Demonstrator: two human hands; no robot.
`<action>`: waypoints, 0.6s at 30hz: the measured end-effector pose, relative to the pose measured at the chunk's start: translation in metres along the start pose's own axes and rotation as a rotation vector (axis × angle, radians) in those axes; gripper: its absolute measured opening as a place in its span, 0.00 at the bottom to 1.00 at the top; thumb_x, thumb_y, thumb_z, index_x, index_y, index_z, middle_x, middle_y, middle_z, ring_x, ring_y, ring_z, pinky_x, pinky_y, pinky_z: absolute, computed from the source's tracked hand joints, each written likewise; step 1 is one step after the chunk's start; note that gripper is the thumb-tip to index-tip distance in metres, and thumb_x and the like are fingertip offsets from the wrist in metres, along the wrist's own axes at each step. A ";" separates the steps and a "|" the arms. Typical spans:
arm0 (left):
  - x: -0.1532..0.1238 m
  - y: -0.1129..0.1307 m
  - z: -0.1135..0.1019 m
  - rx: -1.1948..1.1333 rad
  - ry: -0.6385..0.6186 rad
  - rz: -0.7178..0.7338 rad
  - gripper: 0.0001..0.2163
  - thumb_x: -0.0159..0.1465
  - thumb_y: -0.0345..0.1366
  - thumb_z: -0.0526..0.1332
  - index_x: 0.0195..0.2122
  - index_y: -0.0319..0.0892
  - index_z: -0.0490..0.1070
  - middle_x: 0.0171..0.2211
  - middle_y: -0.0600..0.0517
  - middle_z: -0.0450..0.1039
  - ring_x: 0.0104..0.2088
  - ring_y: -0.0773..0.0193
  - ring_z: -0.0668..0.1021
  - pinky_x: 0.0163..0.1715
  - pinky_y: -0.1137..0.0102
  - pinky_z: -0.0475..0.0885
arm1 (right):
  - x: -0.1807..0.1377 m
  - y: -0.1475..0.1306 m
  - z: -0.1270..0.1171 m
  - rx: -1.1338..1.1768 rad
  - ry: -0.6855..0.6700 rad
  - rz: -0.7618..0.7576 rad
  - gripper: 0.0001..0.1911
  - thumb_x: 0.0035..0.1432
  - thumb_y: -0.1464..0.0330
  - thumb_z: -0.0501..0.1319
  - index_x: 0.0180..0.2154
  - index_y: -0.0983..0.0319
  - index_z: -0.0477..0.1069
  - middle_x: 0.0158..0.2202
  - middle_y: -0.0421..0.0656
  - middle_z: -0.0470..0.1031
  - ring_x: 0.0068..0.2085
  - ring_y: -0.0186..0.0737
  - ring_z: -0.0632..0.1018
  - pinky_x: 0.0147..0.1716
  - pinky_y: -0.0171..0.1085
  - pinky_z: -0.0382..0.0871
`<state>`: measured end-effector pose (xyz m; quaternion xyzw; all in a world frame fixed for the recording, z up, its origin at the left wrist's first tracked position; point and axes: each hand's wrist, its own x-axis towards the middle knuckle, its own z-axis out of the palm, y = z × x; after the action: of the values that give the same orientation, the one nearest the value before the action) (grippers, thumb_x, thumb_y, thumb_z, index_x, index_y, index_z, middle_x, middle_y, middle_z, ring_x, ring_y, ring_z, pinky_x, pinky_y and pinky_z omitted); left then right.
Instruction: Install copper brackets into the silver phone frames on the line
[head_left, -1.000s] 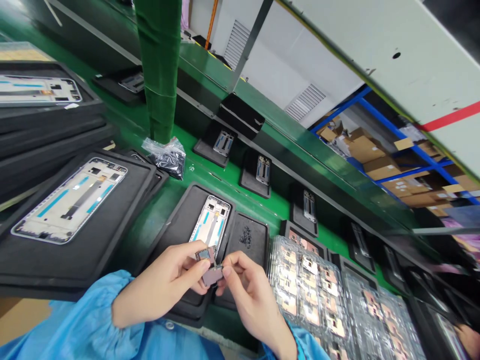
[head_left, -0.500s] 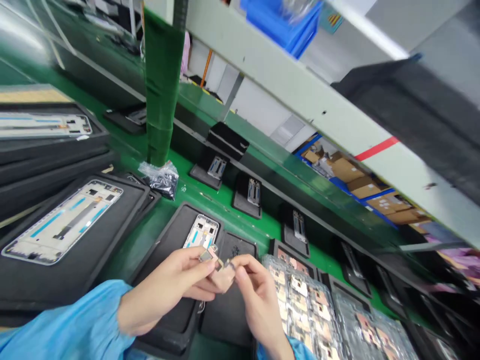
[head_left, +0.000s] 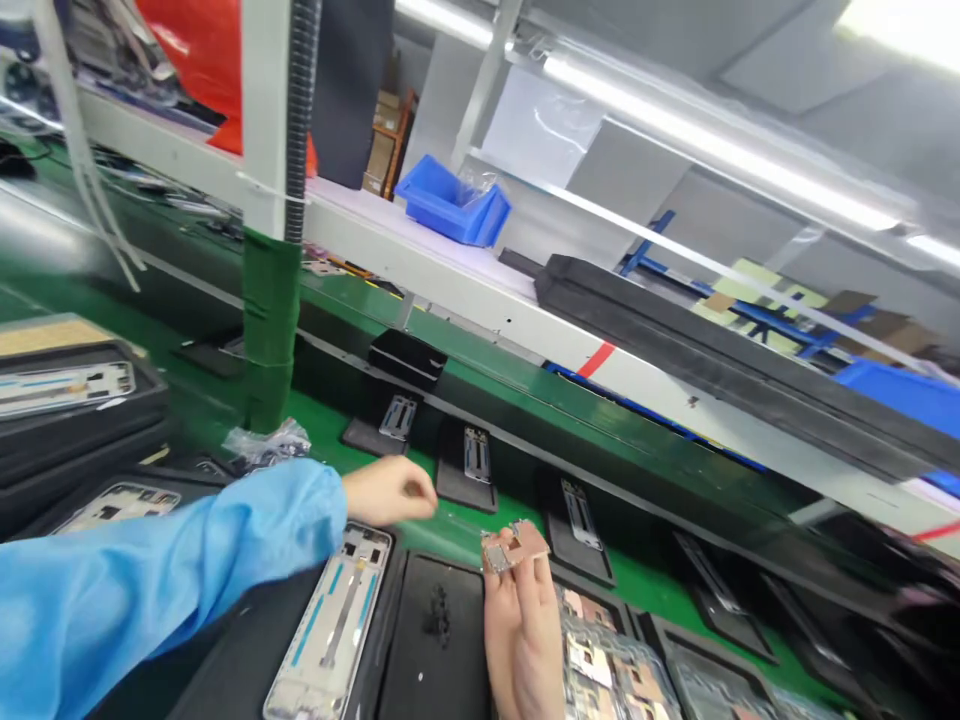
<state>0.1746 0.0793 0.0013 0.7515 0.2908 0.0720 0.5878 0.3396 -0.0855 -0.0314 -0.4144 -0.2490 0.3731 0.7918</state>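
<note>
My right hand (head_left: 523,625) pinches a small copper-and-silver circuit part (head_left: 513,546) at its fingertips, raised above the trays. My left hand (head_left: 388,490), in a blue sleeve, reaches forward over the green belt with its fingers pinched together; what they hold, if anything, is too small to see. Below the left arm lies a white phone frame (head_left: 331,626) in a black foam tray (head_left: 232,660). A second black tray (head_left: 435,640) beside it carries a small heap of tiny dark pieces (head_left: 437,618).
Clear blister trays (head_left: 607,670) of copper parts lie at lower right. More phone frames in black trays (head_left: 466,468) ride the green conveyor. A green-wrapped post (head_left: 268,330) and a crumpled plastic bag (head_left: 264,445) stand at left. Stacked trays (head_left: 75,400) fill the far left; a blue bin (head_left: 452,201) sits on the shelf.
The two hands have come apart: the left moved forward and away from the part, the right keeps it. The view has tilted upward, showing the shelf above the belt.
</note>
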 end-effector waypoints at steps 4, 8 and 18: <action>0.027 -0.035 -0.074 0.505 0.150 0.047 0.16 0.71 0.40 0.65 0.57 0.40 0.71 0.57 0.44 0.73 0.52 0.52 0.78 0.52 0.52 0.77 | 0.015 0.001 -0.024 0.035 0.074 0.014 0.27 0.57 0.53 0.73 0.55 0.53 0.75 0.53 0.42 0.79 0.56 0.42 0.78 0.59 0.44 0.73; 0.039 -0.065 -0.096 0.861 0.184 0.133 0.14 0.71 0.40 0.64 0.54 0.39 0.73 0.53 0.45 0.75 0.49 0.54 0.79 0.49 0.54 0.78 | 0.022 -0.004 -0.040 0.065 0.144 0.033 0.28 0.52 0.54 0.76 0.52 0.54 0.77 0.52 0.42 0.80 0.54 0.42 0.79 0.56 0.43 0.76; -0.022 -0.071 -0.075 1.167 0.301 0.289 0.05 0.71 0.32 0.63 0.45 0.37 0.75 0.44 0.47 0.76 0.47 0.56 0.79 0.49 0.58 0.76 | 0.007 -0.037 -0.015 0.051 0.120 0.084 0.20 0.56 0.55 0.73 0.49 0.54 0.78 0.45 0.38 0.78 0.48 0.36 0.78 0.53 0.38 0.74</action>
<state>0.0976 0.1408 -0.0364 0.9625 0.2572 0.0850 0.0169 0.3682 -0.1009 -0.0077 -0.4258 -0.1740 0.3866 0.7993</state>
